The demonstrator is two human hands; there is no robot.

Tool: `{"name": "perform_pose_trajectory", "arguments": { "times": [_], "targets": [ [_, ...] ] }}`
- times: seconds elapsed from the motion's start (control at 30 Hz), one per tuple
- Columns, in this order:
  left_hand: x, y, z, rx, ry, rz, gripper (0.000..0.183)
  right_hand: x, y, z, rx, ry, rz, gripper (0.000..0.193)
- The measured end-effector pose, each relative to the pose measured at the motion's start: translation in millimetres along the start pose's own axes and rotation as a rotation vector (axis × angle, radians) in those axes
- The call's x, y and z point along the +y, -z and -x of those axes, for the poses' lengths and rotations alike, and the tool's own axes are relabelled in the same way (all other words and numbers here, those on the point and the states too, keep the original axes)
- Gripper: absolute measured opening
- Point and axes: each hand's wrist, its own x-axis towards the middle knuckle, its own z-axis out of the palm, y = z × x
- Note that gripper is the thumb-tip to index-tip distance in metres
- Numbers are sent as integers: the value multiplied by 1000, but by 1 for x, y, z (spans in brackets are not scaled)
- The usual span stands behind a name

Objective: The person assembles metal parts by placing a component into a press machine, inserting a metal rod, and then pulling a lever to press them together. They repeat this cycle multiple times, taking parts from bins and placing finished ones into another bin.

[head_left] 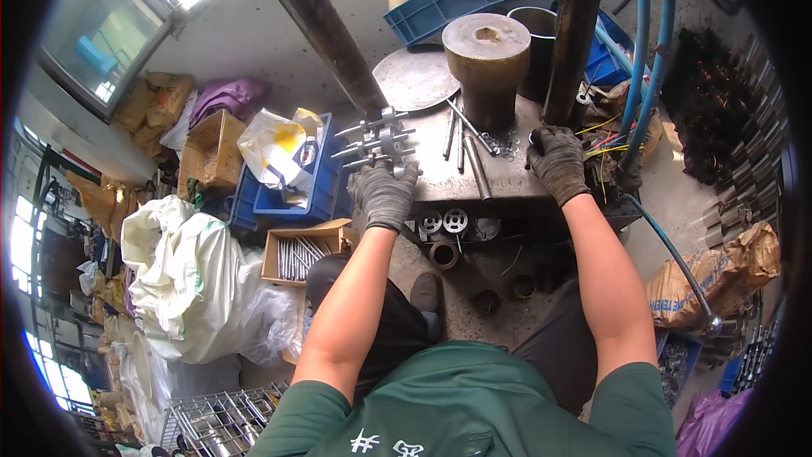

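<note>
My left hand [383,195], in a grey work glove, is at the left front corner of the metal press table [440,184]. Its thumb stands apart from the fingers, which touch the near side of several metal shafts with thick collars [385,137]; their tips are partly hidden. At the table's right side, my right hand [560,165], also gloved, is closed around a small dark piece whose end shows by the index finger. Between the hands lie several loose steel rods [476,167] and small metal rings [506,147]. Behind them stands a thick round metal post [486,51].
Two steel columns [326,30] [575,34] flank the post. Left of the table are a blue crate [326,161], an open carton of metal pins [298,256] and white sacks [182,279]. Blue hoses [664,42] and thin wires hang at the right, above a brown paper sack [719,279].
</note>
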Motion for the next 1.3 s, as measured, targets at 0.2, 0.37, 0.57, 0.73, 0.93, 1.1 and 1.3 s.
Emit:
{"name": "perform_pose_trajectory", "arguments": {
  "times": [0.2, 0.37, 0.57, 0.73, 0.93, 1.1, 1.3],
  "targets": [
    [-5, 0, -7, 86, -158, 2, 45, 2, -5, 3, 86, 42, -3, 30],
    [-1, 7, -4, 30, -150, 48, 48, 10, -2, 5, 78, -12, -83, 30],
    [-2, -3, 21, 435, -327, 378, 42, 10, 13, 8, 192, -174, -550, 31],
    [33, -4, 47, 59, -704, 348, 50, 4, 23, 10, 161, -474, -1222, 29],
    [65, -6, 35, 21, -675, 290, 26, -16, 61, 39, 75, -749, -1584, 22],
    [59, 4, 47, -114, -591, 258, 22, -31, 81, 58, -16, -790, -1691, 23],
    [34, -9, 53, -312, -347, 614, 27, -35, 77, 75, -153, -819, -1862, 25]
  ]
}}
